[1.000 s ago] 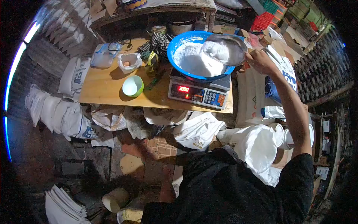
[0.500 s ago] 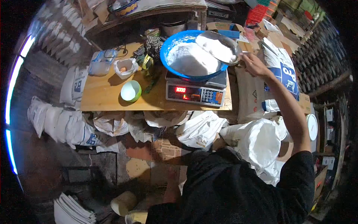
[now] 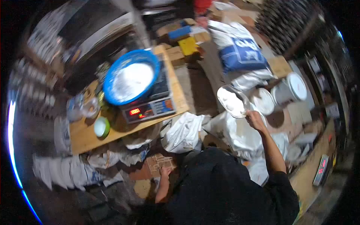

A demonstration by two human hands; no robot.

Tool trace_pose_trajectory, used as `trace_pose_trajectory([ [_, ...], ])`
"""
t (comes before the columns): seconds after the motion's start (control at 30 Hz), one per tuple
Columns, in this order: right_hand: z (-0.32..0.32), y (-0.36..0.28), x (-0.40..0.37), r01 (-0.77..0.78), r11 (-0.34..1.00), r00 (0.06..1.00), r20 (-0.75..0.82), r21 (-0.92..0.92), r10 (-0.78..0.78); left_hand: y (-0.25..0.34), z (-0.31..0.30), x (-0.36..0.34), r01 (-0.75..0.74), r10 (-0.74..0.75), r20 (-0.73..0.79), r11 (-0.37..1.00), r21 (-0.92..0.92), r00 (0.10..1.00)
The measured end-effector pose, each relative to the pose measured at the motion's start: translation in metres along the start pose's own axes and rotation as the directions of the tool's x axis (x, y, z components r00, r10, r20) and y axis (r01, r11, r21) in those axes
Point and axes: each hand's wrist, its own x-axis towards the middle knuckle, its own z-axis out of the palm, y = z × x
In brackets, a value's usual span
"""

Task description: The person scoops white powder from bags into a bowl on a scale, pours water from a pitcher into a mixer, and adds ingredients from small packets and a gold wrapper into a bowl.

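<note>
My right hand (image 3: 255,120) grips the handle of a scoop (image 3: 243,98) loaded with white powder (image 3: 230,102). The scoop is in the air above an open white sack (image 3: 240,131), to the right of the table. Down in front of my body is my left hand (image 3: 165,171), its fingers curled, with nothing visible in it. A blue basin (image 3: 109,77) holding a heap of white powder (image 3: 133,79) rests on a digital scale (image 3: 149,109) with a lit red display. Beside the scale stands a small green bowl (image 3: 102,126), pale inside.
The wooden table (image 3: 86,137) also bears a small bag-lined container (image 3: 90,108). White sacks (image 3: 183,133) stand under its front edge. A blue-and-white sack (image 3: 243,54) lies at the back right, near a lidded white bucket (image 3: 290,92). Another scale (image 3: 321,170) is at the far right.
My right hand has carried the powder-filled scoop from over the blue basin rightward to above the open sack. The view has turned right. My left hand now shows more clearly.
</note>
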Motion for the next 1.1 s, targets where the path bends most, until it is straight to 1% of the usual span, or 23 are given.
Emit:
trace_pose_trajectory([
  [0.03, -0.003, 0.029, -0.019, -0.082, 0.997, 0.996, -0.039, 0.006, 0.082, -0.009, -0.004, 0.024, 0.005, -0.004, 0.01, 1.0, -0.025, 1.0],
  [0.1, -0.006, 0.074, -0.058, -0.25, 0.968, 0.963, -0.092, 0.039, 0.252, -0.01, -0.006, 0.056, 0.025, -0.025, 0.023, 1.0, 0.0, 0.999],
  [0.2, -0.017, 0.107, -0.104, -0.448, 0.893, 0.885, -0.165, -0.048, 0.436, 0.021, 0.017, 0.024, 0.041, -0.042, -0.003, 0.999, -0.005, 0.999],
  [0.23, -0.019, 0.118, -0.113, -0.485, 0.871, 0.866, -0.175, -0.073, 0.468, 0.029, 0.03, 0.009, -0.032, 0.032, -0.007, 0.998, 0.052, 0.999],
  [0.3, -0.017, 0.152, -0.12, -0.506, 0.841, 0.862, -0.149, -0.192, 0.485, 0.032, 0.047, -0.025, -0.171, 0.175, -0.01, 0.973, 0.158, 0.985],
  [0.33, -0.011, 0.169, -0.119, -0.508, 0.823, 0.861, -0.133, -0.253, 0.49, 0.031, 0.049, -0.029, -0.188, 0.196, -0.026, 0.966, 0.179, 0.98],
  [0.37, -0.004, 0.181, -0.112, -0.539, 0.787, 0.84, -0.127, -0.301, 0.527, 0.027, 0.048, -0.024, -0.204, 0.216, -0.043, 0.959, 0.198, 0.975],
  [0.43, 0.005, 0.199, -0.089, -0.584, 0.774, 0.8, -0.012, -0.245, 0.6, 0.013, 0.044, -0.03, -0.234, 0.263, -0.094, 0.941, 0.246, 0.96],
  [0.47, 0.001, 0.184, -0.074, -0.662, 0.737, 0.732, 0.095, -0.135, 0.675, 0.007, 0.046, -0.043, -0.247, 0.29, -0.127, 0.928, 0.278, 0.949],
  [0.5, 0.022, 0.23, -0.061, -0.513, 0.792, 0.838, 0.006, -0.331, 0.545, 0.003, 0.046, -0.055, -0.26, 0.319, -0.157, 0.914, 0.311, 0.935],
  [0.57, 0.037, 0.226, -0.045, -0.494, 0.8, 0.869, -0.211, -0.341, 0.447, -0.018, 0.014, -0.051, -0.244, 0.287, -0.077, 0.904, 0.352, 0.955],
  [0.6, 0.044, 0.217, -0.042, -0.459, 0.833, 0.882, -0.271, -0.31, 0.385, -0.03, -0.005, -0.042, -0.244, 0.274, -0.031, 0.896, 0.37, 0.961],
  [0.67, 0.054, 0.191, -0.035, -0.374, 0.89, 0.882, -0.398, -0.261, 0.254, -0.063, -0.047, -0.022, -0.201, 0.196, 0.046, 0.939, 0.28, 0.979],
  [0.7, 0.059, 0.175, -0.033, -0.38, 0.895, 0.882, -0.382, -0.234, 0.275, -0.075, -0.064, -0.019, -0.172, 0.156, 0.087, 0.957, 0.234, 0.984],
  [0.77, 0.072, 0.14, -0.033, -0.388, 0.903, 0.887, -0.34, -0.184, 0.311, -0.104, -0.079, -0.028, -0.064, 0.065, -0.056, 0.998, 0.022, 0.996],
  [0.8, 0.079, 0.124, -0.035, -0.375, 0.907, 0.892, -0.341, -0.191, 0.297, -0.12, -0.087, -0.033, -0.019, 0.007, -0.124, 0.995, -0.098, 0.992],
  [0.87, 0.107, 0.089, -0.037, -0.332, 0.92, 0.908, -0.332, -0.206, 0.254, -0.156, -0.12, -0.016, 0.002, -0.008, -0.08, 0.997, -0.077, 0.997],
  [0.9, 0.125, 0.079, -0.037, -0.303, 0.939, 0.906, -0.354, -0.16, 0.232, -0.169, -0.134, -0.006, 0.005, -0.01, -0.06, 0.997, -0.075, 0.998],
  [0.93, 0.143, 0.061, -0.036, -0.254, 0.946, 0.913, -0.372, -0.203, 0.165, -0.181, -0.146, 0.006, -0.022, 0.023, -0.03, 0.999, 0.035, 0.999],
  [0.97, 0.159, 0.044, -0.034, -0.177, 0.972, 0.927, -0.358, -0.154, 0.112, -0.19, -0.159, 0.013, -0.05, 0.051, -0.002, 0.988, 0.145, 0.999],
  [1.0, 0.184, 0.024, -0.037, -0.109, 0.989, 0.937, -0.343, -0.096, 0.07, -0.195, -0.186, 0.016, -0.159, 0.148, 0.086, 0.976, 0.15, 0.985],
  [1.03, 0.217, 0.001, -0.04, -0.115, 0.986, 0.952, -0.298, -0.118, 0.075, -0.199, -0.211, 0.018, -0.267, 0.242, 0.173, 0.954, 0.137, 0.955],
  [1.1, 0.263, -0.041, -0.042, -0.104, 0.974, 0.977, -0.206, -0.201, 0.061, -0.196, -0.246, 0.034, -0.247, 0.29, -0.103, 0.918, 0.31, 0.951],
])
